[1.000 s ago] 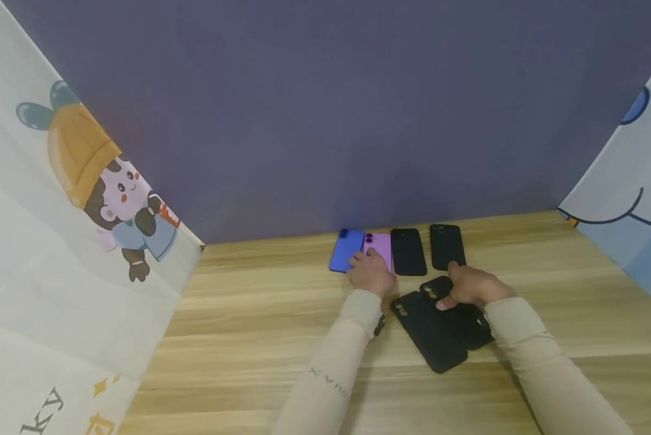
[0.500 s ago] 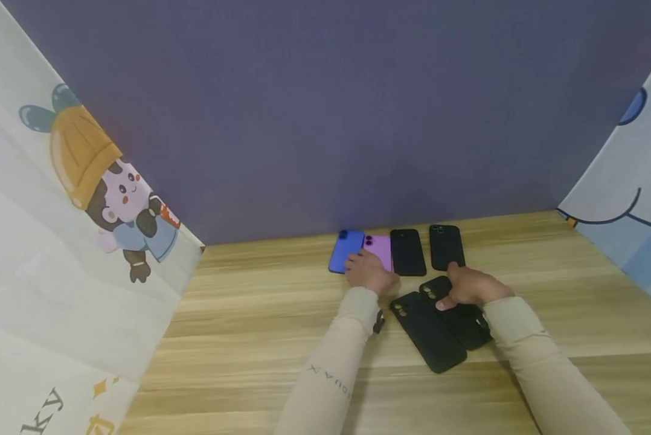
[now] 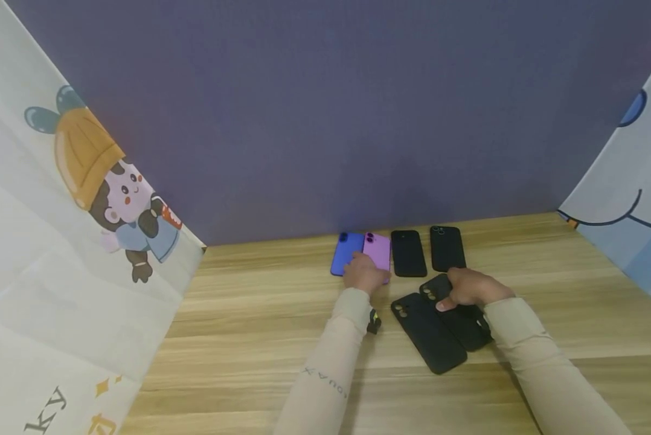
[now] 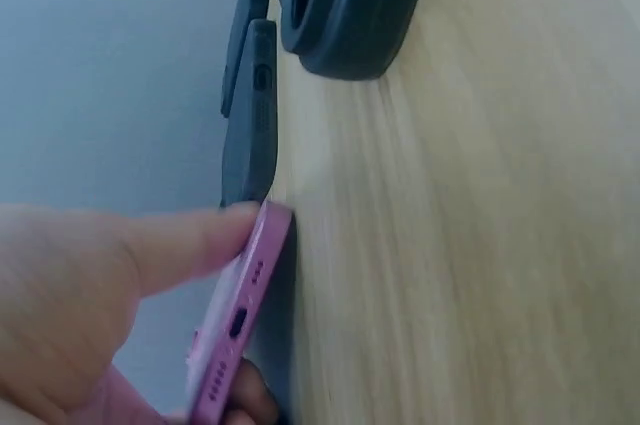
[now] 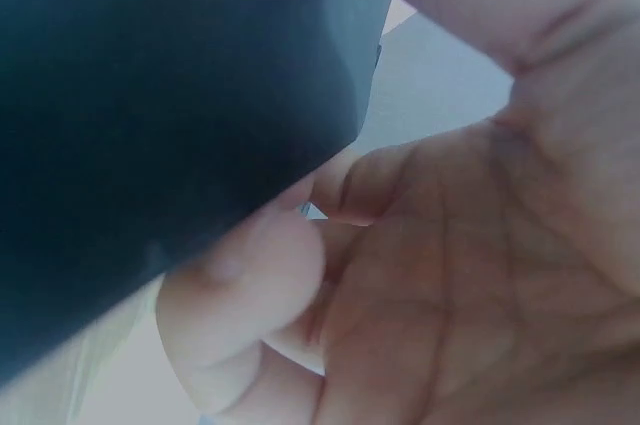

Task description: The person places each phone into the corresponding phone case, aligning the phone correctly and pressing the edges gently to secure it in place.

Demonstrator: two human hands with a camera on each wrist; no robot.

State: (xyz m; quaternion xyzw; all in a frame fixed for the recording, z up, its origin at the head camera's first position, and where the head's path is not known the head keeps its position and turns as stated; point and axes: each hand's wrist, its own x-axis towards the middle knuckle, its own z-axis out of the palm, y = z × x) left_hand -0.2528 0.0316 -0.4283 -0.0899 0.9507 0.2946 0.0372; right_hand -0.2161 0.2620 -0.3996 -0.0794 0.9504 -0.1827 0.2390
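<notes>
My left hand (image 3: 365,273) holds a pink phone (image 3: 378,248) at its near end. In the left wrist view the thumb lies on one face of the pink phone (image 4: 240,310), with fingertips curled under it and its port edge facing the camera. To its left lies a blue phone (image 3: 347,251), partly covered by the fingers. My right hand (image 3: 474,287) grips a black phone case (image 3: 461,323), thumb across its face; in the right wrist view the curled fingers are at the edge of the dark case (image 5: 170,115). Another black phone case (image 3: 430,333) lies right beside it.
Two black phone-shaped pieces (image 3: 409,254) stand in the back row, the right one (image 3: 447,249) with camera rings. Behind them rises a dark purple-grey panel (image 3: 325,133). White printed sheets (image 3: 102,302) flank the wood-grain table (image 3: 238,338).
My left hand has shifted slightly left and toward me with the pink phone, whose near end now shows past the fingers. My right hand stays on the black case.
</notes>
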